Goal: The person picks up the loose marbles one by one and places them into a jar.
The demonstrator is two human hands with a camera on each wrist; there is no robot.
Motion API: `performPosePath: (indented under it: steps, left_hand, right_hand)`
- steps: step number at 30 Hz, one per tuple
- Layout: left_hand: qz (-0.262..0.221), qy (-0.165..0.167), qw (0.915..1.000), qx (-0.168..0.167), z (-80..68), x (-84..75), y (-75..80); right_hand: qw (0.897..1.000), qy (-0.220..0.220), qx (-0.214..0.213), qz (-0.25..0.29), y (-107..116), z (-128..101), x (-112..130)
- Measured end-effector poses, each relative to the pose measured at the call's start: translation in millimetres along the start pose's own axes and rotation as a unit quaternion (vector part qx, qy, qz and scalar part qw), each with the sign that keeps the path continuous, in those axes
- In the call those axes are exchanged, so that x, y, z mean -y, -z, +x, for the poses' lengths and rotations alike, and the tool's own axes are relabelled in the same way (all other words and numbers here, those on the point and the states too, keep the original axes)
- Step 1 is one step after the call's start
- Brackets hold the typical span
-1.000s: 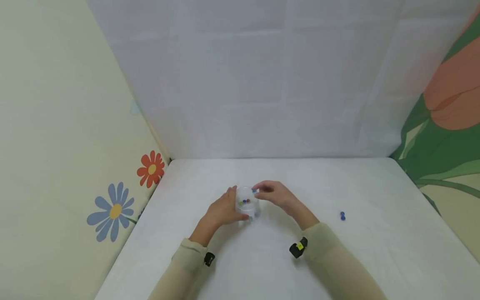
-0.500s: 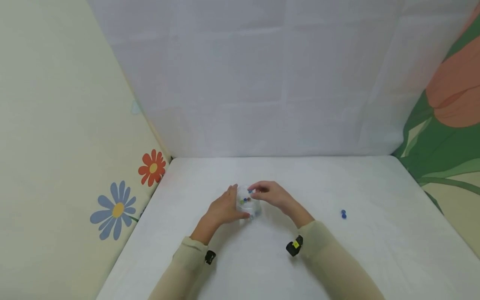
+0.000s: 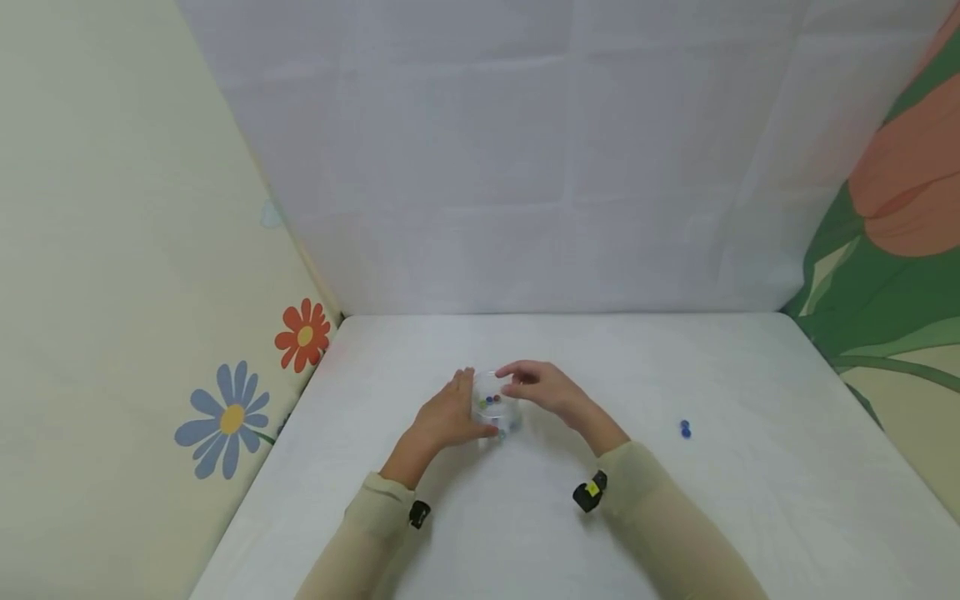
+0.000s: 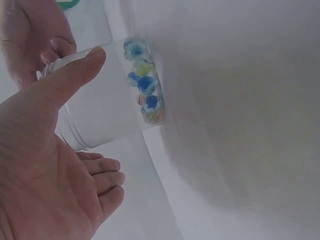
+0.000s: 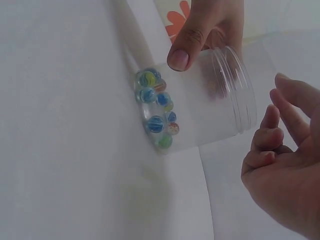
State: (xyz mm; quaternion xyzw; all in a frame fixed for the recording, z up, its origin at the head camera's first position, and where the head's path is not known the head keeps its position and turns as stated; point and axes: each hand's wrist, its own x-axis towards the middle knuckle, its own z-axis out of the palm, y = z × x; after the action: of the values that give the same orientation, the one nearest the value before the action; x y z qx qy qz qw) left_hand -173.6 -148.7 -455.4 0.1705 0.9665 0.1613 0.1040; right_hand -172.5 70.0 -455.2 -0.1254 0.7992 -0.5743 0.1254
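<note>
A clear plastic jar with a threaded neck stands upright on the table, its mouth uncovered. Several glass marbles, mostly blue with some green, yellow and reddish ones, lie on its bottom. My left hand holds the jar from the left side, thumb on the near wall and fingers around the far side. Over the jar's mouth hovers my right hand, thumb and index finger parted with nothing between them.
Two dark blue marbles lie together on the white-covered table, right of my right hand. A white cloth backdrop rises behind the table, and a flower-painted wall borders the left side.
My right hand has moved left over the jar's mouth and let go of the blue marble it was pinching. The left hand keeps its hold on the jar.
</note>
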Motion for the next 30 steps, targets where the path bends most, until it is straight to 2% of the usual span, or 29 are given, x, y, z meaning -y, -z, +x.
performPosePath:
  steps: [5, 14, 30]
  left_hand:
    - [-0.004, -0.01, 0.9999, -0.005, 1.0, 1.5, -0.3]
    - [0.003, -0.005, 0.9999, -0.009, 1.6, 5.3, -1.4]
    - [0.013, -0.02, 0.9997, -0.007, 0.1, 2.0, -1.4]
  right_hand:
    - [1.0, 0.001, 0.001, -0.022, 9, -7, 4]
    - [0.998, 0.01, 0.025, -0.062, 28, -20, 1]
    - [0.997, 0.005, 0.005, -0.073, 60, -46, -19]
